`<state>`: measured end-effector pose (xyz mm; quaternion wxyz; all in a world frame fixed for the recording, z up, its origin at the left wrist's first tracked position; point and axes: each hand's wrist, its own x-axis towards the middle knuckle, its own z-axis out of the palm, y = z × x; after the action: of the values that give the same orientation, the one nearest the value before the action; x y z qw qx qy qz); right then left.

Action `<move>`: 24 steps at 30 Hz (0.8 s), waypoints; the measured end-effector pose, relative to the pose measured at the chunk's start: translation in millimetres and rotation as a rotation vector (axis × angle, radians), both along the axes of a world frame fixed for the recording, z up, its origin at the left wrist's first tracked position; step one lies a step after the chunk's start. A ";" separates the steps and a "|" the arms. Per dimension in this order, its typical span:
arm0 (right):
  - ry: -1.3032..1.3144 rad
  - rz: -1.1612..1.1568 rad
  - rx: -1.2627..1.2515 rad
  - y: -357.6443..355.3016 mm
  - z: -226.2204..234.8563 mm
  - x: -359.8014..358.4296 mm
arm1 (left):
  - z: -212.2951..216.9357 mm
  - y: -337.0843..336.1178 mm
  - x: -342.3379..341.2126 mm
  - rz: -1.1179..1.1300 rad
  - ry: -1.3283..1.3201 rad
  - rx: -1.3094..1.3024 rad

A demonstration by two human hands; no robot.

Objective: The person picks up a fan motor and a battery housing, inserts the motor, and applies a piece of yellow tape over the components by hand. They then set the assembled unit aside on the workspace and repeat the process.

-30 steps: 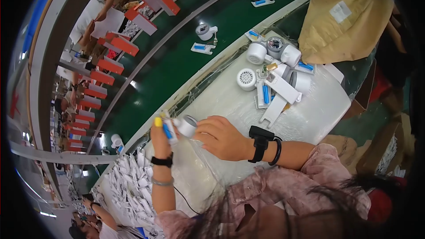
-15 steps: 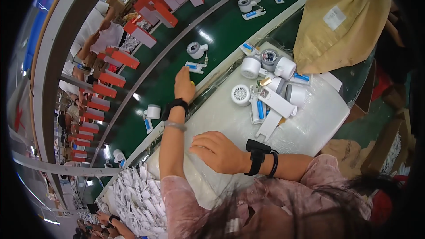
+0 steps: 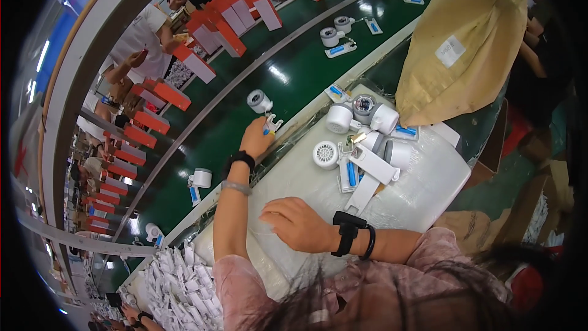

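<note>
My left hand (image 3: 256, 137) reaches over the edge of the green conveyor belt. Its fingers are closed on a white plastic plate (image 3: 275, 124) with a blue cell, whose far end sticks out past them. A white-and-grey round housing (image 3: 259, 101) sits on the belt just beyond, seemingly joined to the plate. My right hand (image 3: 296, 224) hovers over the plastic-covered work surface (image 3: 294, 175), holding nothing, its fingers loosely bent and a little blurred. To its right lies a cluster of white round housings (image 3: 339, 117), white plates (image 3: 373, 164) and a blue cell (image 3: 351, 173).
A large tan bag (image 3: 465, 43) stands at the right rear. White plastic parts (image 3: 180, 291) are heaped at the lower left. More housings (image 3: 329, 37) lie along the belt. Orange-and-white boxes (image 3: 195, 63) line its far side, where other people work.
My left hand has closed on the plate and draws it nearer, off its earlier spot beside the housing. The view has shifted slightly. My right hand stays over the work surface.
</note>
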<state>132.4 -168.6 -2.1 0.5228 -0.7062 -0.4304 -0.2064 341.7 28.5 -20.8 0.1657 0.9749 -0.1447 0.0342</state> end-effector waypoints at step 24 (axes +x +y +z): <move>-0.103 0.334 -0.387 -7.1 -7.6 2.1 | 39.0 18.7 -317.6 -0.239 0.591 -0.523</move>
<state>134.5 -175.8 -9.7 0.3823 -0.7009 -0.5984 -0.0667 24.0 47.3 18.2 0.4450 0.8441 -0.1897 -0.2313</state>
